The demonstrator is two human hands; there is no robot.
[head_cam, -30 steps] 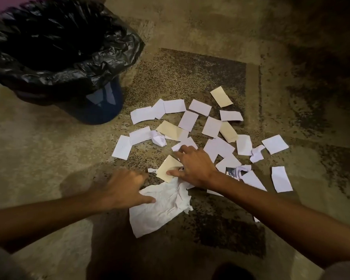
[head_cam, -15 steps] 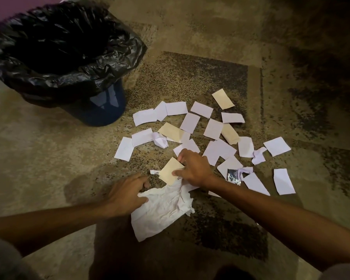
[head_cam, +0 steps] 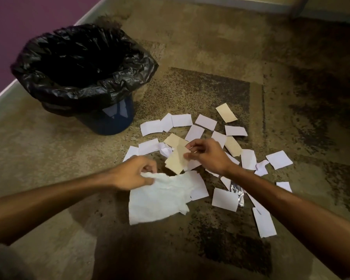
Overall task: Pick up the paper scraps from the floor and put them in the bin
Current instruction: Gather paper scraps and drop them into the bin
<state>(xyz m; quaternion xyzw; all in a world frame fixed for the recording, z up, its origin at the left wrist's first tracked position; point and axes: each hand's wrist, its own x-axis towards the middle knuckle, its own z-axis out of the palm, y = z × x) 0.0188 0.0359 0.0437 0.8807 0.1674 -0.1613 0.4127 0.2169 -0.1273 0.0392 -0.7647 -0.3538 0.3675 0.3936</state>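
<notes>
Fingers (head_cam: 187, 156) of the right hand (head_cam: 207, 156) pinch a tan scrap (head_cam: 175, 161), its long axis tilted, lower end toward the floor (head_cam: 190, 47). Left hand (head_cam: 133, 171) fingers curl onto a crumpled white sheet (head_cam: 162, 199), right of the bin (head_cam: 83, 75).

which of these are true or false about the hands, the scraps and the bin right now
1. The right hand pinches a tan scrap. True.
2. The left hand is flat on bare carpet. False: its fingers grip the edge of a crumpled white sheet.
3. The bin is lined with a black bag. True.
4. The bin lies tipped on its side. False: it stands upright, mouth up.
5. All scraps are white. False: a few are tan, such as the one farthest from the person.
6. Many scraps still lie on the carpet. True.
</notes>
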